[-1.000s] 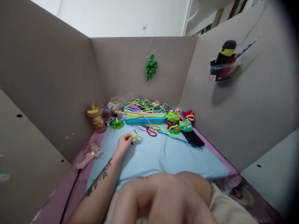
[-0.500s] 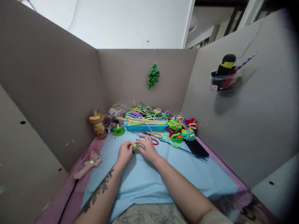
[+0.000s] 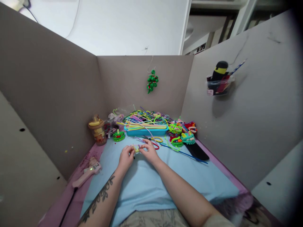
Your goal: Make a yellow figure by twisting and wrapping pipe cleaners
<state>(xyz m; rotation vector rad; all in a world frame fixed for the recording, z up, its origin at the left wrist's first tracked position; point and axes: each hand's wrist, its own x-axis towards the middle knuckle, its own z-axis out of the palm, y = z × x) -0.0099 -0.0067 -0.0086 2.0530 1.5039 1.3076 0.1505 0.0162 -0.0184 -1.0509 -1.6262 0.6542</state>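
Between my fingertips is a small yellow pipe-cleaner piece (image 3: 136,149) with bits of purple on it. My left hand (image 3: 126,156) pinches its left side, thumb and forefinger together. On the other side, my right hand (image 3: 150,154) has its fingers closed on the piece's right end. The fingers partly cover it, so its full shape is hidden. Just beyond the right hand lie scissors (image 3: 156,145) with red and yellow handles. A long blue pipe cleaner (image 3: 187,154) stretches across the light blue cloth (image 3: 146,186) to the right.
A blue tray (image 3: 146,131) heaped with pipe cleaners stands at the back. A green pipe-cleaner figure (image 3: 118,136) sits left of it, near a lidded cup (image 3: 98,130). Several colourful figures (image 3: 188,138) crowd the right side by a black strip (image 3: 197,152). A pink glue gun (image 3: 87,175) lies left.
The view has tilted up and shifted slightly. My right fingers have closed in on the piece, and more of its yellow and purple shows between the hands.
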